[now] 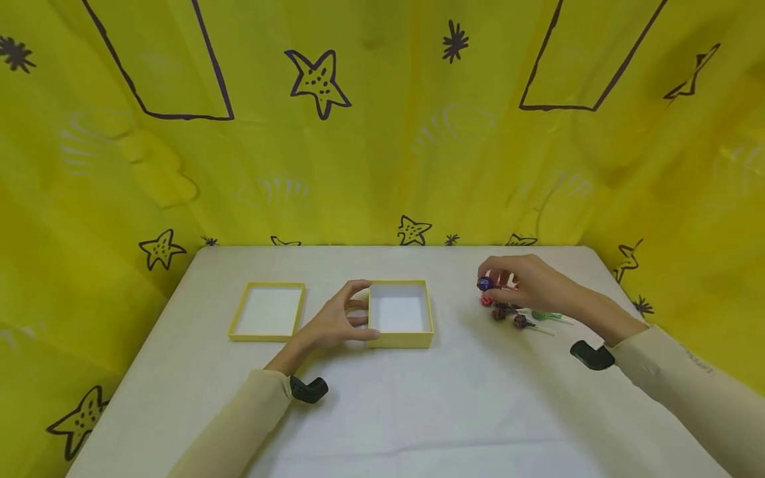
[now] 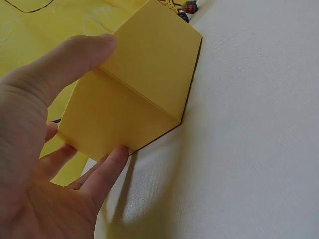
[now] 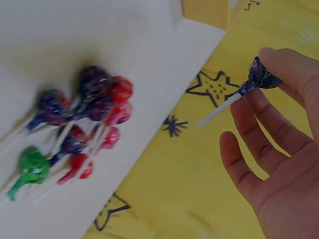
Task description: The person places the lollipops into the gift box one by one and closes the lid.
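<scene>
My left hand (image 1: 335, 318) holds the left side of a yellow box (image 1: 400, 340) with a white inside, which stands uncovered on the table. In the left wrist view the thumb lies at the box's upper edge and the fingertips touch its side wall. Over to the right, my right hand (image 1: 538, 282) pinches a lollipop (image 3: 255, 74) in a dark blue wrapper by its head, its white stick poking out below. That hand is raised just above a pile of lollipops (image 3: 94, 82) in dark, red and pink wrappers. A green lollipop (image 3: 34, 167) lies at the pile's edge.
A shallow yellow lid (image 1: 267, 337), white inside, lies left of the box. White cloth (image 1: 454, 411) covers the table. A yellow curtain (image 1: 370, 166) with star drawings hangs behind and along both sides.
</scene>
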`<state>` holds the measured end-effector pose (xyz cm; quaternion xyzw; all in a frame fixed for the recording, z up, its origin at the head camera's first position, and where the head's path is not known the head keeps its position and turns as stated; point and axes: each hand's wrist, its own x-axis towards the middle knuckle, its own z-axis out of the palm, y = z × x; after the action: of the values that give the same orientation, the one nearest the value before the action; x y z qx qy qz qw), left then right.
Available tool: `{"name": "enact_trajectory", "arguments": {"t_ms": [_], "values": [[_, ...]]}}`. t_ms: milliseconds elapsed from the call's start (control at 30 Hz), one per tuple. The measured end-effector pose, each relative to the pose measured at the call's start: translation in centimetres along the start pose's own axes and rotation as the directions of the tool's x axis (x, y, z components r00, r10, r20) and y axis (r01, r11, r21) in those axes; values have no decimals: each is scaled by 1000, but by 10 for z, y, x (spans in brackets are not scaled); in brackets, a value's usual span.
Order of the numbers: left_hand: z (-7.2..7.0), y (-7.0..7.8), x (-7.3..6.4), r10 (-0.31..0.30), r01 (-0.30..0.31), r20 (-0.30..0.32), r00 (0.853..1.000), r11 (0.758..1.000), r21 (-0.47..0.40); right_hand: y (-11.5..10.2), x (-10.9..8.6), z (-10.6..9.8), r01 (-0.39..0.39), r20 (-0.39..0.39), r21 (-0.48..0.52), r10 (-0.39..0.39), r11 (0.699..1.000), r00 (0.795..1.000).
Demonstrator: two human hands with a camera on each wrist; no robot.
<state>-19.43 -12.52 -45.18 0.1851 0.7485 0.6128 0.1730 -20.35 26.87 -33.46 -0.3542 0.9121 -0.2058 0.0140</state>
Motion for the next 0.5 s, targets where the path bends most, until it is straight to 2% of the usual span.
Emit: {"name": "enact_trajectory", "arguments": {"t_ms": [367, 500], "values": [[1, -2, 1, 17, -17, -13, 1000, 1000, -6, -23, 48, -7, -18, 68, 59, 14, 998, 998], [2, -2, 1, 22, -22, -12, 1000, 1000, -10, -31, 62, -5, 14, 84, 85, -21, 996, 996]]}}
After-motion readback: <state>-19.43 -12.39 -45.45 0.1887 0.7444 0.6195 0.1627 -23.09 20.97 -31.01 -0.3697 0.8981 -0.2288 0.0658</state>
